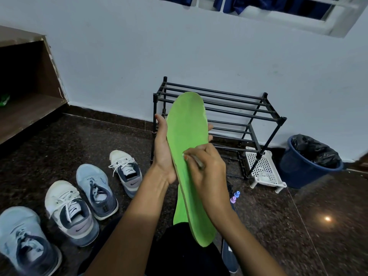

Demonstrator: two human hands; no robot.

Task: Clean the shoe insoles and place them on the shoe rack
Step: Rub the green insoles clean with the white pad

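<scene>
My left hand point(163, 152) grips a long green insole point(186, 132) from behind, thumb on its left edge and fingertips showing at its right edge, toe end up. My right hand point(207, 166) pinches a small whitish cleaning item point(196, 159), mostly hidden by the fingers, against the insole's middle. A second green insole point(180, 208) lies partly hidden below, behind the first. The black metal shoe rack point(239, 112) stands against the wall right behind the raised insole, with bare tiers.
Several sneakers point(95, 190) sit in a row on the dark floor at the left. A white perforated basket point(264, 170) lies under the rack's right end, beside a blue bin point(306, 168) with a black liner. Two small bottle caps point(235, 197) stand near my right wrist. Wooden steps point(29, 108) rise far left.
</scene>
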